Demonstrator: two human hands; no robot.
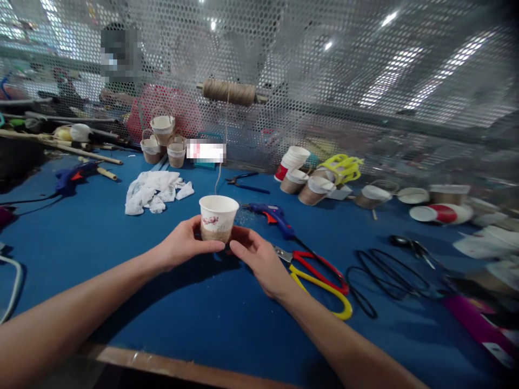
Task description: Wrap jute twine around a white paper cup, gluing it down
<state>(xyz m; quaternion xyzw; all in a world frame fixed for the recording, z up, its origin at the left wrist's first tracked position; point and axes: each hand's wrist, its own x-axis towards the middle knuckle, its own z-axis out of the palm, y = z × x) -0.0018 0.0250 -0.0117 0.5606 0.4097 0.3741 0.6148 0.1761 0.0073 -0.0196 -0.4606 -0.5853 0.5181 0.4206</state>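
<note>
A white paper cup [218, 216] with a small flower print stands upright on the blue table [203, 319]; its lower half is wrapped in brown twine. My left hand [182, 244] grips the cup's left side near the base. My right hand [255, 256] holds the right side of the base with the fingers curled in. A thin strand of twine runs up from the cup toward a twine spool [229, 91] mounted on the mesh screen.
A blue glue gun [272, 215] and red-and-yellow scissors [320, 275] lie right of the cup. Black cord [385, 278], pliers [245, 182], crumpled white cloth [152, 192], stacked cups [295, 162], twine-wrapped cup baskets [162, 140] and another glue gun [75, 175] surround. A person sits behind the mesh.
</note>
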